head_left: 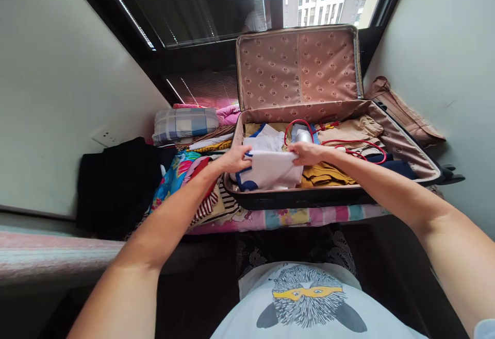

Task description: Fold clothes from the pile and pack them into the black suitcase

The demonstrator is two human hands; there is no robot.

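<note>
Between my two hands a white garment with blue trim point(274, 169) is held up by its folded upper edge, over the left part of an open suitcase point(266, 195). My left hand point(236, 158) grips its left corner, fingers closed. At the other corner my right hand point(305, 152) pinches the cloth. Behind it lies more white cloth point(266, 138) in the case. A silvery rounded item point(303, 136) and a red cord point(381, 148) rest on folded clothes. Mustard-yellow cloth point(327, 175) lies just right of the garment.
The suitcase lid point(297, 68) stands upright against the window. Left of the case are piled clothes point(181, 171), a plaid bundle point(185, 122) and black cloth point(119, 179). A brown bag point(406, 112) leans by the right wall. A patterned mat point(286, 218) lies under the suitcase.
</note>
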